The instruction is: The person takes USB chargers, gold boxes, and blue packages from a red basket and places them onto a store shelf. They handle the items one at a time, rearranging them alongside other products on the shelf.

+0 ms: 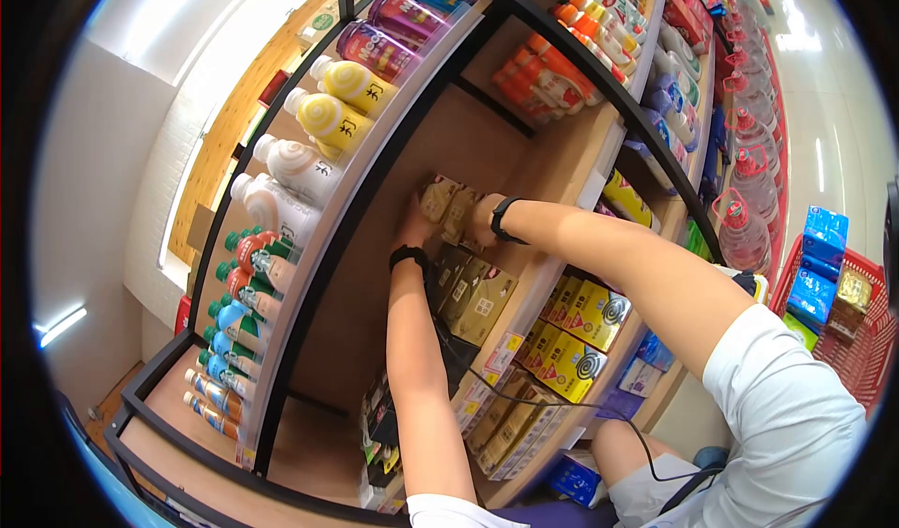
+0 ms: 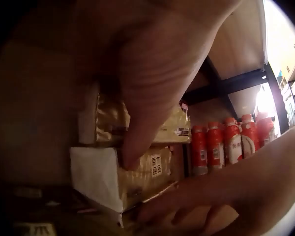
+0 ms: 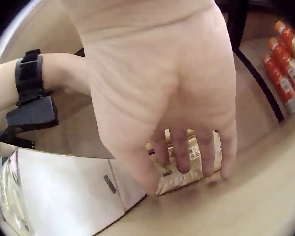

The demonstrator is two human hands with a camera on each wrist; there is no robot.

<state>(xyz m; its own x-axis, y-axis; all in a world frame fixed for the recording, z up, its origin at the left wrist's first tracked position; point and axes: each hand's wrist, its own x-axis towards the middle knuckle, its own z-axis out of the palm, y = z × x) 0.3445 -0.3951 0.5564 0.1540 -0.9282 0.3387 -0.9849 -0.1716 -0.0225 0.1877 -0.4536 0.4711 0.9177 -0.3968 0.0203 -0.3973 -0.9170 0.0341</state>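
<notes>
Two gold drink boxes [image 1: 448,206] stand stacked on the wooden shelf [image 1: 562,168], deep in the middle bay. My left hand [image 1: 415,227] grips their left side and my right hand [image 1: 480,230] grips their right side. The left wrist view shows a finger of my left hand [image 2: 132,147] lying down across the upper box onto the lower gold box [image 2: 152,172]. In the right wrist view the fingers of my right hand [image 3: 187,164] curl over the gold box [image 3: 184,179], beside a cream-sided carton [image 3: 64,196]. The far sides of the boxes are hidden.
More tan cartons [image 1: 476,292] lie just in front on the same shelf. Red-capped bottles [image 1: 548,74] stand at its far end. Yellow and white bottles [image 1: 328,116] line the shelf above, yellow boxes [image 1: 581,327] the one below. A red basket [image 1: 857,341] is at the right.
</notes>
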